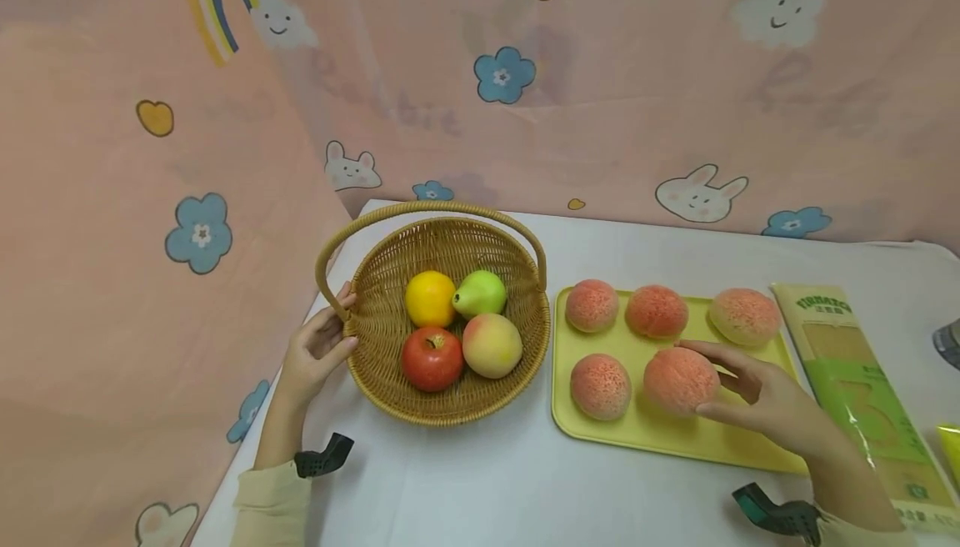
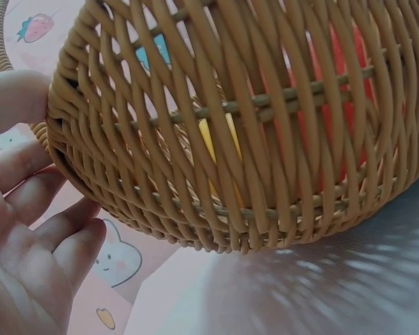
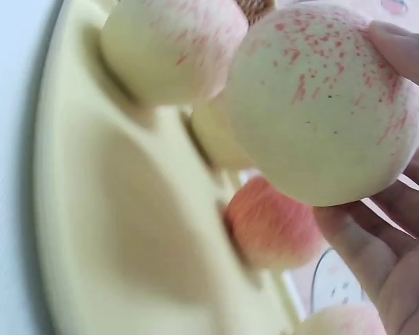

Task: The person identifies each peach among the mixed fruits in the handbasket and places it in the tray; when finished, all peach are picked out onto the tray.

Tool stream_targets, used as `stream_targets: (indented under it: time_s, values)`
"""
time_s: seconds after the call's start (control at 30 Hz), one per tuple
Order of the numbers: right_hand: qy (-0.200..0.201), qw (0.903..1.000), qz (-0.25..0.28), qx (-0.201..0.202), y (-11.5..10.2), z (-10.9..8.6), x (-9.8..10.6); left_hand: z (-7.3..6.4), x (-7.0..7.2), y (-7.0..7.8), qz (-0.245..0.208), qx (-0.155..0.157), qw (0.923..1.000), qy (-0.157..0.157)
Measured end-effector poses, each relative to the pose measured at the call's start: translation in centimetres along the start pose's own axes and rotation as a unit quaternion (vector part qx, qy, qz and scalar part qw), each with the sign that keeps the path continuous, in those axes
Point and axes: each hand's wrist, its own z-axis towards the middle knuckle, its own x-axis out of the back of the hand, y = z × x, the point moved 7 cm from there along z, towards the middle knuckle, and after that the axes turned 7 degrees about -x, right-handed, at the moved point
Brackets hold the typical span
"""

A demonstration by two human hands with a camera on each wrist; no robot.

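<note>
At the left, a wicker basket (image 1: pixel 420 243) with a tall handle holds an orange (image 1: pixel 431 298), a green pear (image 1: pixel 483 293), a red apple (image 1: pixel 433 359) and a yellowish peach (image 1: pixel 492 346). My left hand (image 1: pixel 311 355) grips its left rim near the handle's base, thumb and fingers on either side. Over the yellow tray (image 1: pixel 660 440), my right hand (image 1: pixel 776 397) holds a pink peach (image 1: pixel 680 380) between thumb and fingers. In the right wrist view that peach (image 3: pixel 328 105) is raised off the tray, its pale underside showing. Several similar peaches (image 1: pixel 600 386) sit on the tray.
Right of the tray lies a green-and-tan noodle packet (image 1: pixel 862 397). A dark object (image 1: pixel 948 343) and a yellow wrapper (image 1: pixel 951 447) show at the right edge. A pink patterned cloth (image 1: pixel 450 47) hangs behind the white table (image 1: pixel 450 489).
</note>
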Motion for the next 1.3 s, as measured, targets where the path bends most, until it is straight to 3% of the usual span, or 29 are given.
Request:
stream_targets:
  time_s: [0.2,0.43,0.67,0.8,1.03,1.3]
  values:
    - [-0.046,0.9975,0.028,-0.046,2.6,-0.3,-0.7,-0.1,0.1,0.0,-0.001,0.003,1.0000,0.003]
    - [-0.085,0.9930,0.041,-0.071,4.3,-0.1,-0.8,-0.1,0.1,0.1,0.009,-0.009,0.9999,0.001]
    - [-0.151,0.9847,0.052,-0.070,4.8,0.1,-0.9,0.0,0.2,0.0,0.007,-0.007,0.9999,0.009]
    - [-0.164,0.9819,0.064,-0.070,4.8,0.0,-1.1,0.0,0.1,-0.1,0.012,0.001,0.9999,0.006]
    - [-0.133,0.9889,0.037,-0.054,4.1,0.0,-0.8,0.0,0.2,-0.1,0.011,0.005,0.9999,0.006]
    - [-0.097,0.9936,0.023,0.054,-0.8,1.0,0.3,0.0,0.2,-0.2,0.018,0.014,0.9997,0.006]
